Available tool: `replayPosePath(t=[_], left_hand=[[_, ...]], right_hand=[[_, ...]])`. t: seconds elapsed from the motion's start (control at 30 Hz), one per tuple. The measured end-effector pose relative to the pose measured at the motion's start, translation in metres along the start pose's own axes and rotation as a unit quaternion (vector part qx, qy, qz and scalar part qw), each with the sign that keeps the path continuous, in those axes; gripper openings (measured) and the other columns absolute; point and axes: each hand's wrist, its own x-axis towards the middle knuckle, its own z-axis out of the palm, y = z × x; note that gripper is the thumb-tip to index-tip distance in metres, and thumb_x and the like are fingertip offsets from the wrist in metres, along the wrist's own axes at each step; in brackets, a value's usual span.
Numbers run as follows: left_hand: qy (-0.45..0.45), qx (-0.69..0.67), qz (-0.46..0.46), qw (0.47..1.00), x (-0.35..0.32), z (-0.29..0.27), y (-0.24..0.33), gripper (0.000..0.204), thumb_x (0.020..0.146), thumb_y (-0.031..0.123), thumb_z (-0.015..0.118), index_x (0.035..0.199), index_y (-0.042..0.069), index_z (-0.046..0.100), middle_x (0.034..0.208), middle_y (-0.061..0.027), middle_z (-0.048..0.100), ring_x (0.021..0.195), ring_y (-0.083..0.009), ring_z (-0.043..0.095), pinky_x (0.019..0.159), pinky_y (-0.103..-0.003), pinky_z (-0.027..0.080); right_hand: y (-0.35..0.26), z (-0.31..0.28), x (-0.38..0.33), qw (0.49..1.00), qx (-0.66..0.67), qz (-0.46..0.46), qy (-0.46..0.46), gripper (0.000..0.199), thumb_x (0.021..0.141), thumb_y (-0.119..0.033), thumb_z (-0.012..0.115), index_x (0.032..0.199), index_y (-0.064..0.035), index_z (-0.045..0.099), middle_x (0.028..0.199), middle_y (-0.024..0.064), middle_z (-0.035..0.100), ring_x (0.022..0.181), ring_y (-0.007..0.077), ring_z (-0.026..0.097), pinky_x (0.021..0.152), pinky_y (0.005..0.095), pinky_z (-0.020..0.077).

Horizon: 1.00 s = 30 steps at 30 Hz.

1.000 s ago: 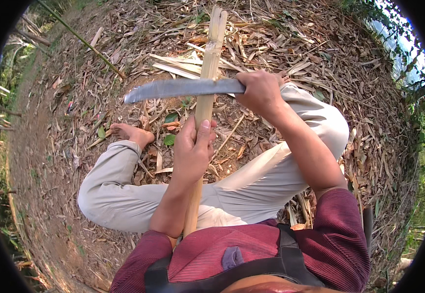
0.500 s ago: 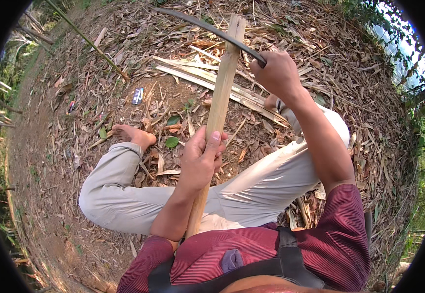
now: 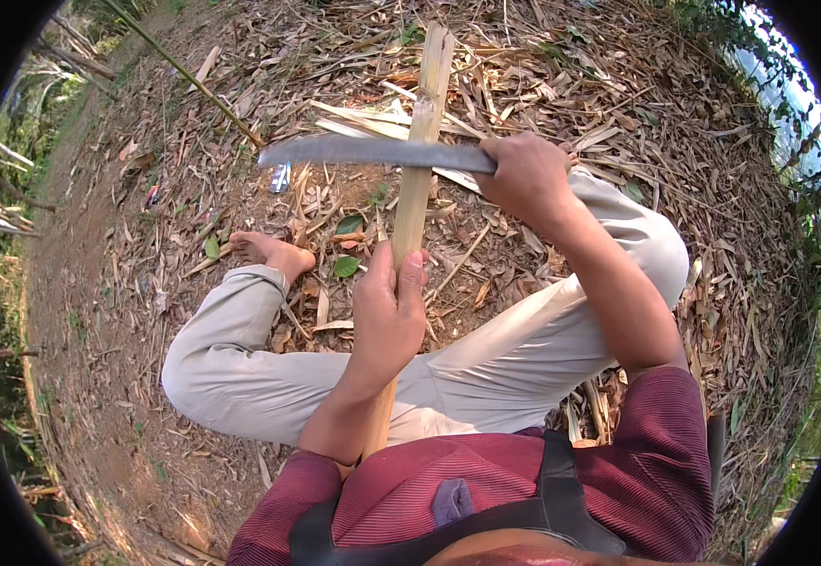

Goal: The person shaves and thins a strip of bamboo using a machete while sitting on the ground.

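Observation:
A long, pale split-bamboo strip (image 3: 412, 206) runs from my lap out past my feet, its far end slightly split. My left hand (image 3: 389, 307) is wrapped round it near the middle, thumb on top. In my right hand (image 3: 529, 174) is a machete (image 3: 363, 151), gripped at the handle, which my fingers hide. The long grey blade lies crosswise over the strip, beyond my left hand, and points left. Whether its edge bites into the strip, I cannot tell. Several split strips (image 3: 365, 123) lie on the ground behind the blade.
Dry leaves and shavings (image 3: 561, 94) cover the ground. A thin green stem (image 3: 193, 85) slants in from the far left. A small blue-and-white packet (image 3: 280, 177) lies below the blade tip. My bare left foot (image 3: 274, 253) and bent legs in light trousers (image 3: 241, 377) frame the work.
The machete has come down along the strip toward me, its blade turning from slanted and edge-on to level and broadside. My left hand keeps its grip; the strip's far end shifted slightly left.

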Motion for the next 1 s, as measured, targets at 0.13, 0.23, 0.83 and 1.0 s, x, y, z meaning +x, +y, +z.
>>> replayPosePath(t=[0.13, 0.23, 0.83, 1.0], left_hand=[[0.015, 0.008, 0.036, 0.999, 0.004, 0.006, -0.012, 0.027, 0.105, 0.023, 0.05, 0.119, 0.0, 0.051, 0.087, -0.0019, 0.056, 0.066, -0.0015, 0.043, 0.05, -0.016, 0.033], [0.035, 0.015, 0.08, 0.996, 0.003, 0.012, -0.014, 0.027, 0.105, 0.025, 0.049, 0.115, 0.0, 0.052, 0.081, 0.0001, 0.052, 0.062, -0.0008, 0.041, 0.05, -0.016, 0.032], [-0.115, -0.181, -0.046, 0.976, -0.034, -0.005, 0.044, 0.026, 0.105, 0.024, 0.046, 0.11, -0.001, 0.052, 0.072, -0.0007, 0.047, 0.05, -0.002, 0.038, 0.044, -0.016, 0.031], [-0.11, -0.193, -0.035, 0.975, -0.026, -0.036, 0.064, 0.031, 0.107, 0.029, 0.041, 0.12, 0.002, 0.049, 0.071, -0.0024, 0.048, 0.048, -0.0047, 0.041, 0.044, -0.018, 0.035]], right_hand=[[-0.007, 0.005, -0.003, 1.0, 0.017, 0.0, -0.014, 0.016, 0.078, -0.024, 0.068, 0.075, -0.0092, 0.065, 0.067, 0.0138, 0.066, 0.067, 0.0346, 0.068, 0.064, 0.0469, 0.0533], [-0.006, 0.023, -0.025, 0.988, 0.014, -0.155, 0.018, 0.013, 0.071, -0.019, 0.068, 0.07, -0.008, 0.06, 0.066, 0.0117, 0.066, 0.066, 0.0327, 0.068, 0.063, 0.0466, 0.0527], [-0.001, 0.029, 0.0, 0.984, -0.027, 0.009, -0.173, 0.02, 0.077, -0.014, 0.061, 0.084, 0.0014, 0.071, 0.082, 0.0215, 0.07, 0.08, 0.0367, 0.071, 0.071, 0.0455, 0.0574], [0.022, 0.018, 0.014, 0.977, 0.012, 0.132, -0.17, 0.023, 0.079, -0.014, 0.062, 0.089, 0.0033, 0.072, 0.09, 0.0247, 0.07, 0.087, 0.0397, 0.07, 0.081, 0.0472, 0.0558]])
